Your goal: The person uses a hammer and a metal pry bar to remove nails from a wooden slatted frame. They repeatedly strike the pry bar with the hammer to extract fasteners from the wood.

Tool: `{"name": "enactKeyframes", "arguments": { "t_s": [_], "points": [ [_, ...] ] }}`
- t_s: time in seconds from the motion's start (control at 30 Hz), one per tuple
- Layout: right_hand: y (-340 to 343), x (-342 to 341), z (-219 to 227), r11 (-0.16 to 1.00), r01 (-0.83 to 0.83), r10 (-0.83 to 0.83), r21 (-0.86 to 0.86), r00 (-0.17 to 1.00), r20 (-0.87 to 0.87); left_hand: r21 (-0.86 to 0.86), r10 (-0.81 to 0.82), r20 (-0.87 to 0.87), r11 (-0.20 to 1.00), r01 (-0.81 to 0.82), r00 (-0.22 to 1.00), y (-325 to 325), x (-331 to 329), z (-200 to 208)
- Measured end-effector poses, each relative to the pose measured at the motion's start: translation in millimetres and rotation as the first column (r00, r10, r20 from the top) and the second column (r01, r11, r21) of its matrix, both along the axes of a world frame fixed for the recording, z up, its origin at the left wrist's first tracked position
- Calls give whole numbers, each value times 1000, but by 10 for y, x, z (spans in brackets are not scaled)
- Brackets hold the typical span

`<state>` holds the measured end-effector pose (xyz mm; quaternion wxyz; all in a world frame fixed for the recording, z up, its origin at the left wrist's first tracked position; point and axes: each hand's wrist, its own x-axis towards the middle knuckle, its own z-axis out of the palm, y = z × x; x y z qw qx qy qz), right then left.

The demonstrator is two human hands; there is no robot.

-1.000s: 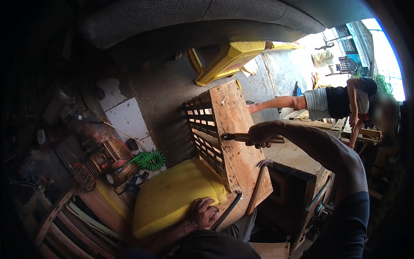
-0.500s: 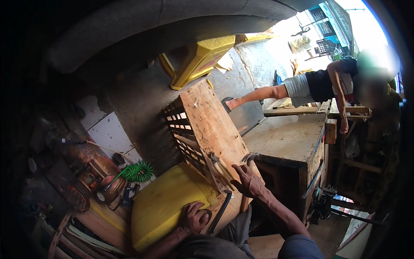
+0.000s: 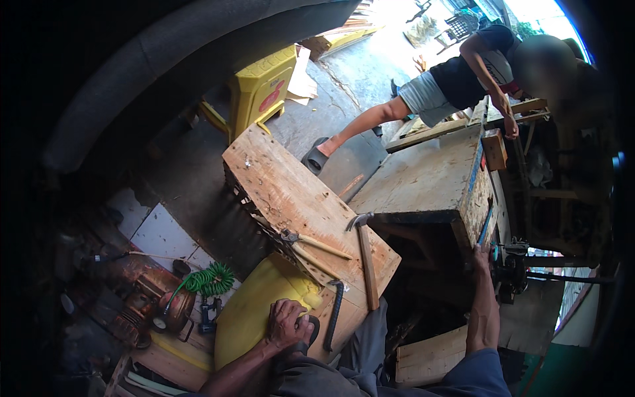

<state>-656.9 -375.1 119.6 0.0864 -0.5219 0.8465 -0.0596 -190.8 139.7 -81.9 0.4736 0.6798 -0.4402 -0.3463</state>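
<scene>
Your right hand [image 3: 481, 258] moved off pincers [image 3: 321, 245] to blue bar [image 3: 486, 225] at desk [image 3: 423, 165]; can't tell if gripping. Left hand [image 3: 289, 323] curled beside cushion [image 3: 246, 311], hold unclear. Pincers, hammer [image 3: 368, 264] laid down on board [image 3: 297, 188], ahead of left fingers; work left unclear.

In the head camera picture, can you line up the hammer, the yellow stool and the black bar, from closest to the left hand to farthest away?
From the left hand:
1. Black bar: just to its right.
2. Hammer: farther right, on the wood.
3. Yellow stool: far ahead, near the top.
</scene>
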Motion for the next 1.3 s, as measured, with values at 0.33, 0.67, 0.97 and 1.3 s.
{"name": "enactKeyframes", "arguments": {
  "t_s": [0.33, 0.67, 0.97, 1.3],
  "points": [
    [1954, 2731, 267, 686, -683, 708, -252, 706, 13, -493, 142, 264, 870, 7, 954, -1414, 663, 1010],
    [2484, 4889, 685, -106, -915, 993, 389, -78, 88, -524, 219, 275, 851, -45, 936, -1909, 1051, 1129],
    [2611, 5073, 576, -133, -944, 989, 301, -105, 107, -485, 318, 213, 855, -183, 924, -1876, 1163, 858],
    [2603, 5216, 680, -127, -914, 992, 386, -124, 34, -516, 374, 185, 824, -234, 909, -1954, 1181, 861]
  ]
}}
